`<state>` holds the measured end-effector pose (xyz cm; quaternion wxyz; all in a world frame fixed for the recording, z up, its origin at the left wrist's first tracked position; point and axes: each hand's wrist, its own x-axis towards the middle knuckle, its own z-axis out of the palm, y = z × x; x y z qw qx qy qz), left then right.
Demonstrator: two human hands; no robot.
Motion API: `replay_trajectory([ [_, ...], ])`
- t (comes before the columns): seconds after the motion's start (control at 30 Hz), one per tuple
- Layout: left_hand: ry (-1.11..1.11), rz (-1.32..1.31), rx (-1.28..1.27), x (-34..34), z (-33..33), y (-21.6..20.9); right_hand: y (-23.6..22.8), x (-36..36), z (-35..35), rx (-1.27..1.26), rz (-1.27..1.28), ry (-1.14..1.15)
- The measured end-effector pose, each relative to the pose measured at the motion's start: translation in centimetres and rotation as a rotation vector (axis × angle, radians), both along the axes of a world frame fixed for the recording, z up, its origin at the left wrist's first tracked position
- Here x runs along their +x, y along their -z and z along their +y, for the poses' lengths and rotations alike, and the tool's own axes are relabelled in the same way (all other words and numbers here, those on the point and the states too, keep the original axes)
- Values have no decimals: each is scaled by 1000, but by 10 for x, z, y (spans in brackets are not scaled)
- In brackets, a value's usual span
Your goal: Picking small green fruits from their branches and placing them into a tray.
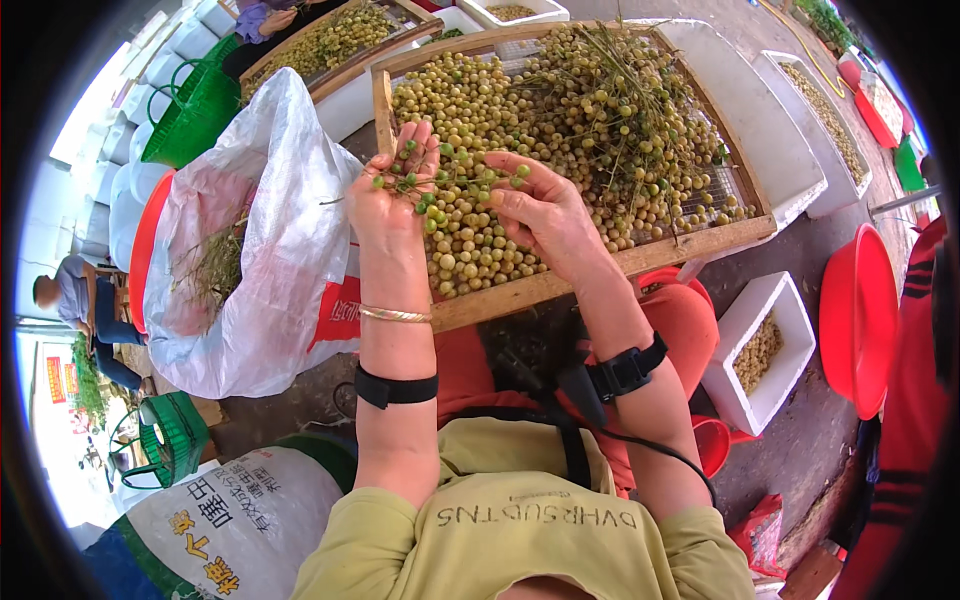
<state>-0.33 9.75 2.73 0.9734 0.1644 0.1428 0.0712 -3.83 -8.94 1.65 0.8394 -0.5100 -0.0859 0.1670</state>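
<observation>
My left hand is turned palm up over the left part of a wooden-framed mesh tray. Across its palm and fingers lies a thin-stemmed sprig with small green berries. My right hand is just to the right, thumb and forefinger bent toward each other at a green berry; whether that berry is still joined to the sprig I cannot tell. Below both hands the tray holds many loose yellow-green berries. A heap of stemmed berry bunches covers its right side.
A white plastic sack with stems inside stands left of the tray. White foam boxes with berries and a red basin are on the right. Green baskets stand at left. A person sits at far left.
</observation>
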Motion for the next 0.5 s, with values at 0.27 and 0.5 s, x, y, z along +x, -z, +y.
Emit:
replay_trajectory([
  [0.27,-84,65,-16,-10,-8,-12,-1,1,10,172,167,-3],
  [0.5,129,-82,-212,4,26,11,16,-3,-9,310,234,-31],
])
